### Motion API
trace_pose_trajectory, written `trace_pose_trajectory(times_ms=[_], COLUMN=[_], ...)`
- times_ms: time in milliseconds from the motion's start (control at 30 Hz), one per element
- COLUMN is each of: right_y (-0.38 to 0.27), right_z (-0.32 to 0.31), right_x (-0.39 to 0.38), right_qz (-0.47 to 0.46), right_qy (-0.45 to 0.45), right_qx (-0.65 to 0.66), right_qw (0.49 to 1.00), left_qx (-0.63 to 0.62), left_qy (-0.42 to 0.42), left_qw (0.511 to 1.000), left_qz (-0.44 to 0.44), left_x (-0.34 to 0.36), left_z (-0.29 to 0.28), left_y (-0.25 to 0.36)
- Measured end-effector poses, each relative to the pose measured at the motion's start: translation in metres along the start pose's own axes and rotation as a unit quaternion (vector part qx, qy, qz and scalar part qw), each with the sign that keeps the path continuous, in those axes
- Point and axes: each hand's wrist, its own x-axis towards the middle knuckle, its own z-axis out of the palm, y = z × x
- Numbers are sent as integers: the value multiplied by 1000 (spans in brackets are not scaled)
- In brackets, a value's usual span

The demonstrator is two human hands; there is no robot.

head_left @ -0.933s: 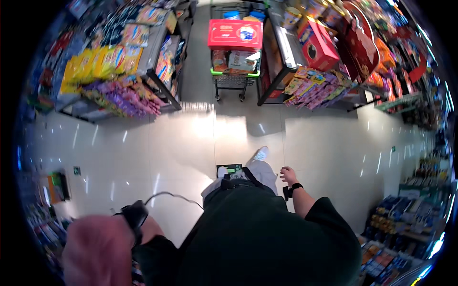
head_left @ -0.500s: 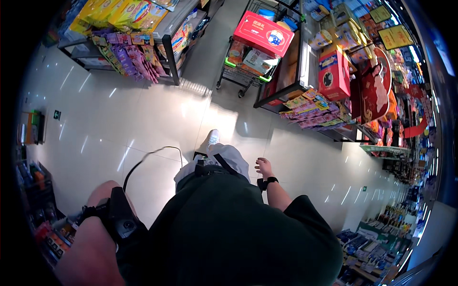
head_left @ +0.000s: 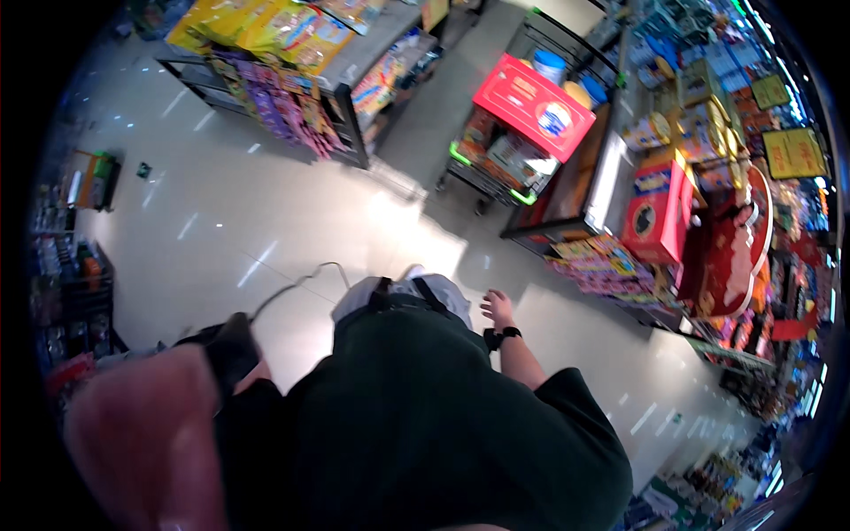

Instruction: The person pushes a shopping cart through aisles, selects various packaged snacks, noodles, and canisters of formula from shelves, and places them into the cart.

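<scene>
My right hand (head_left: pixel 498 307) hangs at my side above the floor, with a black band (head_left: pixel 503 337) on its wrist. Its loosely bent fingers are apart and nothing is in them. My left forearm (head_left: pixel 146 434) is raised and blurred at the lower left. A black device (head_left: pixel 233 354) lies against it and covers most of my left hand (head_left: pixel 253 376), so its fingers cannot be made out. From near that device a thin dark cable (head_left: pixel 301 279) loops out over the floor.
Ahead stands a shopping cart (head_left: pixel 456 159) carrying a red box (head_left: pixel 531 102) and blue-lidded containers. A shelf with yellow bags (head_left: pixel 266 31) is at the far left. On the right, a display shelf (head_left: pixel 567 226) holds cans, another red box (head_left: pixel 655 212) and hanging packets. Glossy tiles (head_left: pixel 204 248) lie between.
The cart and shelves have shifted right and slightly down in view. My left forearm has swung higher and blurred, now hiding more of the hand. My right hand stays low and empty.
</scene>
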Motion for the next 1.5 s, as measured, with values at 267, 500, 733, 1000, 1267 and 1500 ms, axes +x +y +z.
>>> trace_pose_trajectory(times_ms=[267, 500, 733, 1000, 1267, 1500], right_y=[-68, -151, -252, -303, -334, -318], right_z=[20, 68, 152, 224, 234, 236], right_x=[78, 170, 255, 297, 272, 275], right_qz=[13, -42, -296, -124, -71, -56], right_qy=[-2, 30, 129, 64, 41, 19], right_qx=[-35, -157, -334, -451, -422, -464], right_qw=[999, 986, 885, 882, 903, 884], left_qx=[192, 137, 55, 19, -147, -191], left_qy=[-121, -322, -514, -336, -212, -238], left_qw=[779, 586, 437, 404, 366, 419], left_qz=[-585, -731, -736, -851, -894, -855], left_x=[-224, -424, -551, -515, -514, -576], left_z=[87, 68, 21, 21, 36, 40], left_y=[-115, -125, -169, -292, -372, -346])
